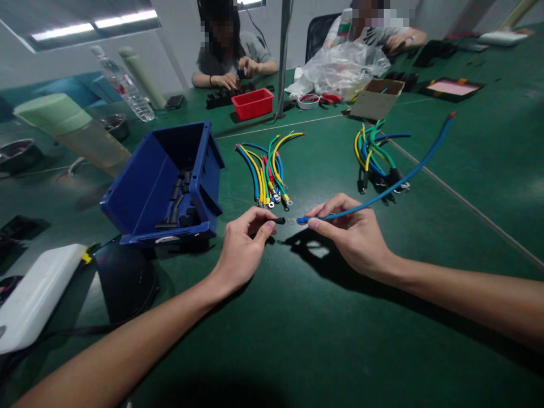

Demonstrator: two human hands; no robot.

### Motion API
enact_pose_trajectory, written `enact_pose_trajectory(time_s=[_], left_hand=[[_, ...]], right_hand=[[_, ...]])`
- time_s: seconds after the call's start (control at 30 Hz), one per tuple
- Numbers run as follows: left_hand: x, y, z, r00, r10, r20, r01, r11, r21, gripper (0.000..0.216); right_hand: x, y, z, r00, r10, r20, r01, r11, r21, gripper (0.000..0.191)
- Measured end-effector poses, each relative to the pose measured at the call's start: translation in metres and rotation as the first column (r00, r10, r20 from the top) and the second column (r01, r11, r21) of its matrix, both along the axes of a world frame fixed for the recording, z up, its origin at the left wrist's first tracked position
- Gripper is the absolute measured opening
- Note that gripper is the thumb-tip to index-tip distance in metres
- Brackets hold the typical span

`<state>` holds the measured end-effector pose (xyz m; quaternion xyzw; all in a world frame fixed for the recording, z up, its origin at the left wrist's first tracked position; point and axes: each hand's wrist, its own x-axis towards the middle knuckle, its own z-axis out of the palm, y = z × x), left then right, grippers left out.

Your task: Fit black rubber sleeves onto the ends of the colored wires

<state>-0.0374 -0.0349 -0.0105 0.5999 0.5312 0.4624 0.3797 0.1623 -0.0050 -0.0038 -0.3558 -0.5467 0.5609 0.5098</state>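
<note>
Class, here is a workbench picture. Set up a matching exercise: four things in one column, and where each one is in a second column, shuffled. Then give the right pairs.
Things:
1. black sleeve
2. blue wire
3. blue bin
4. red tray

Places:
A. far across the table, in front of a co-worker's hands
B. pinched in the left hand
C. on the table left of the left hand, with black tubes inside
D. held in the right hand

Pairs: 1-B, 2-D, 3-C, 4-A
</note>
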Motion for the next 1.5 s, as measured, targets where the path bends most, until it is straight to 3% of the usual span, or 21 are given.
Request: enact_pose_trajectory(time_s=[0.63,1.5], left_hand=[[0.0001,-0.0007,0.0002,0.998,-0.006,-0.064,0.007,1.000,0.017,0.008],[0.0027,-0.0011,0.0015,0.999,-0.040,-0.020,0.039,0.999,-0.025,0.013]], right_hand=[[0.0008,0.0003,-0.0024,1.000,0.005,0.004,-0.005,1.000,-0.010,0.022],[-0.0012,-0.0004,0.0002,0.999,-0.010,0.042,0.009,1.000,0.022,0.023]])
